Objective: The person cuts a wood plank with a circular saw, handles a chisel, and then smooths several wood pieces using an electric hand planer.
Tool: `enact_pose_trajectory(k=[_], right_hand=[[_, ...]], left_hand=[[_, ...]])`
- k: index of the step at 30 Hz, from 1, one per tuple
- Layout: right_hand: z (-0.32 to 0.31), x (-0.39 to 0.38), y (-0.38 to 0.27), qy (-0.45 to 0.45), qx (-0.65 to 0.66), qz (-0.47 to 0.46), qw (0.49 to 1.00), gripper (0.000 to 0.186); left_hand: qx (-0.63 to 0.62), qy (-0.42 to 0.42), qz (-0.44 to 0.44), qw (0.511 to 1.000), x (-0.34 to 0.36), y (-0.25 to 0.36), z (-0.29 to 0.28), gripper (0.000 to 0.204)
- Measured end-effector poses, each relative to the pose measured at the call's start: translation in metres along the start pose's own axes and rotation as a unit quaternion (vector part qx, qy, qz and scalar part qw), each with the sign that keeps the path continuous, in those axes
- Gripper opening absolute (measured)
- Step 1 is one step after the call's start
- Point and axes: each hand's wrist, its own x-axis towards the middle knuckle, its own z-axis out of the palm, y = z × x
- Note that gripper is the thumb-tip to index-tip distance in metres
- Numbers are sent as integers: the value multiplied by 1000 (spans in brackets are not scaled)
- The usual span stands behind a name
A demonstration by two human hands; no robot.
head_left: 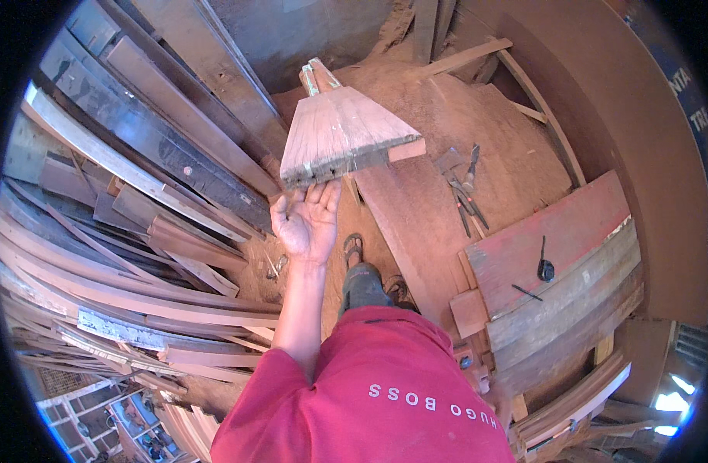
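Observation:
A pale, weathered wooden board (346,131) with a dark, worn near edge extends away from me at the top centre, above a long reddish plank (400,239). My left hand (304,216) is palm up at the board’s near edge, its slightly bent fingers against the underside, holding it there. A small wood block (406,150) shows below the board's right corner. My right hand is out of view.
Long planks and strips (138,255) lean and lie along the left. Right are hand tools (466,193) on sawdust, red and grey boards (554,231) bearing a black coiled item (545,268), and a brown panel (655,154). My sandalled foot (354,251) is below.

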Motion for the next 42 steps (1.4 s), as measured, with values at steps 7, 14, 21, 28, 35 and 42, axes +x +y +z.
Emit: enact_pose_trajectory(k=[7,14,21,28,35,42], right_hand=[[-258,-121,-240,531,166,-401,728,48],[-389,-175,-472,584,-68,-619,520,61],[-464,-171,-566,623,-198,-584,481,51],[-474,-178,-565,608,-147,-569,533,49],[-444,-178,-501,691,165,-330,621,41],[-385,-149,-403,700,384,-166,579,47]], left_hand=[[-49,31,-75,996,0,-16,-8,61],[-56,-25,-87,994,45,-5,43,69],[-42,-139,-188,971,123,-2,25,57],[83,26,-263,961,208,-75,-68,68],[-17,94,-262,960,246,-119,-53,110],[105,197,-413,883,183,-134,-57,80]])
